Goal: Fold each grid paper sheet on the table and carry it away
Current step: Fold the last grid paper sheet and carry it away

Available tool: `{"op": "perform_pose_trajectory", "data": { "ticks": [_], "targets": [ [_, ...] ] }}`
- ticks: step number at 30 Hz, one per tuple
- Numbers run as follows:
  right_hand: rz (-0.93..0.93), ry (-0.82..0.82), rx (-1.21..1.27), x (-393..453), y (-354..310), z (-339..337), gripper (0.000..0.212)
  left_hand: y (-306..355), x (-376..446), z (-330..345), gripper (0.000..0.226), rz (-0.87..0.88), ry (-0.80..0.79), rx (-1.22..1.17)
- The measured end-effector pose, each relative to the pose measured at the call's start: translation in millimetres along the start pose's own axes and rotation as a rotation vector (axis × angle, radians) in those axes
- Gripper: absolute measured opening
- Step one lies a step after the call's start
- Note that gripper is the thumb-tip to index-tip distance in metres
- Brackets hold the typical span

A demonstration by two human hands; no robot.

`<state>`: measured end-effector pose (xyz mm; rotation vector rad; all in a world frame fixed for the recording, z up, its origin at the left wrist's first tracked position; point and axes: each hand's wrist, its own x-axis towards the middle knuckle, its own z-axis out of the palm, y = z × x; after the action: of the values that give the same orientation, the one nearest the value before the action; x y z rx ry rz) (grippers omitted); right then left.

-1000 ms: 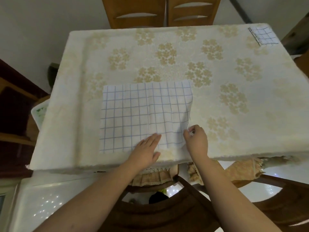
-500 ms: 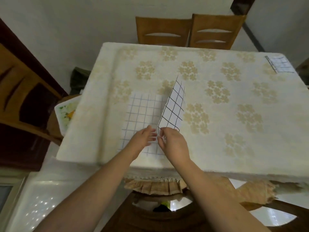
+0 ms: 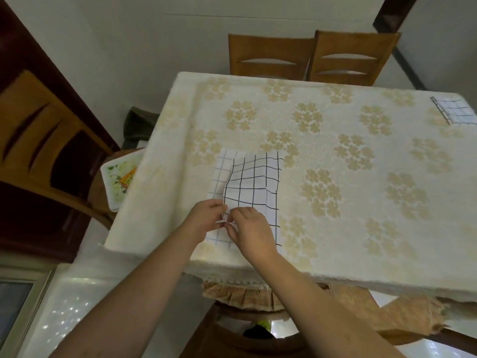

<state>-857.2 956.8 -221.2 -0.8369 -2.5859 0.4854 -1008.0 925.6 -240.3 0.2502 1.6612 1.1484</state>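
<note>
White grid paper sheet (image 3: 251,186) half-folded on the surface (image 3: 361,208), left hand (image 3: 206,219) and right hand (image 3: 251,232) both pinching its near-left corner together.

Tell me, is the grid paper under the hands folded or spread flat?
Folded over, not yet creased: the grid paper lies doubled, its top layer bulging, while left hand and right hand pinch the near corners.

The right hand (image 3: 250,229) hides the grid sheet's (image 3: 254,186) near edge; the far folded sheet (image 3: 455,111) runs off-frame.
</note>
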Motion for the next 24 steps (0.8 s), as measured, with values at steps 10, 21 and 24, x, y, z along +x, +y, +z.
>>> {"op": "perform_pose_trajectory", "data": {
  "ticks": [10,21,24],
  "targets": [
    [0.261,-0.059,0.018,-13,58,20,0.045,-27,40,-46,0.032,0.128,0.265,0.532],
    [0.628,-0.174,0.057,-1,106,43,0.058,-28,72,-45,0.029,0.257,0.374,0.597],
    [0.661,-0.176,0.048,7,111,42,0.058,-20,87,-36,0.033,0.259,0.351,0.599]
  ]
}}
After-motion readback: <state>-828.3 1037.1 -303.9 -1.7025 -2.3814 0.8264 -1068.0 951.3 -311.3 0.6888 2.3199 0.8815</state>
